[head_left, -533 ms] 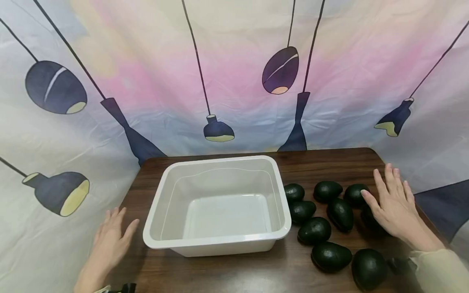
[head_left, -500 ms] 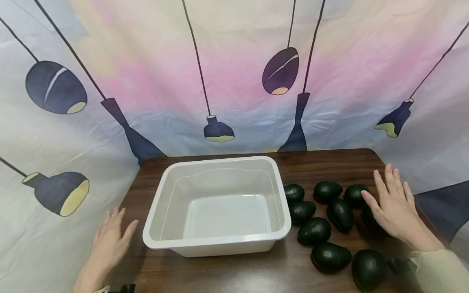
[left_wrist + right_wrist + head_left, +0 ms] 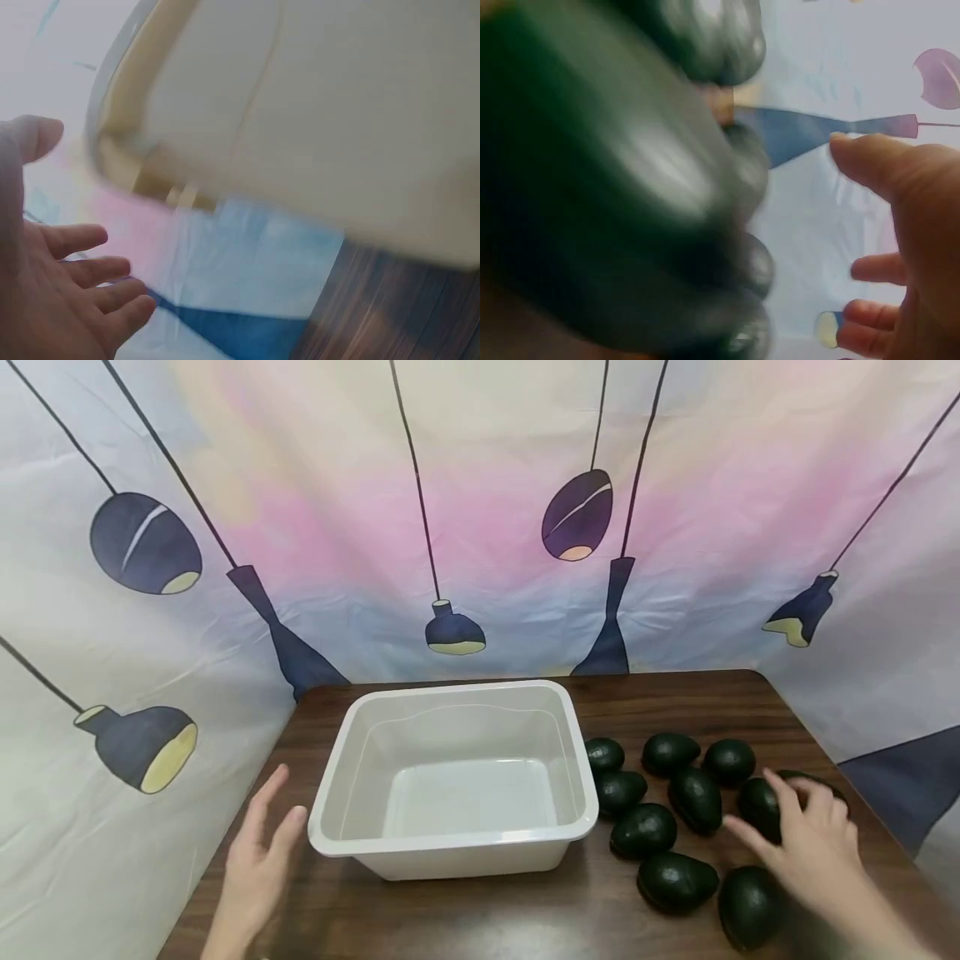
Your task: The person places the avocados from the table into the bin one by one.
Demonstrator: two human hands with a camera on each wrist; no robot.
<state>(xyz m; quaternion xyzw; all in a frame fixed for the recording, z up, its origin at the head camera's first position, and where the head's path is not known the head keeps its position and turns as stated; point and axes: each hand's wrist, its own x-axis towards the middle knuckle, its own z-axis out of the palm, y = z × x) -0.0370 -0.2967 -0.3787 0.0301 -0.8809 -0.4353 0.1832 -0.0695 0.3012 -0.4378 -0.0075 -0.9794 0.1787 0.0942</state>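
My right hand hangs over the far-right avocado, fingers loosely spread and curving down towards it but not closed round it; I cannot tell whether the fingertips touch the skin. The right wrist view shows only a blurred dark green mass just beside the palm. My left hand is open, fingers straight, just left of the white tub and apart from its rim. I judge this to be the reach for a first fruit, since the tub holds nothing. The next move calls for closing the fingers round that avocado without knocking its neighbours, which lie close together. The avocados lie in a loose cluster on the counter, right of the tub, under and left of my right hand.
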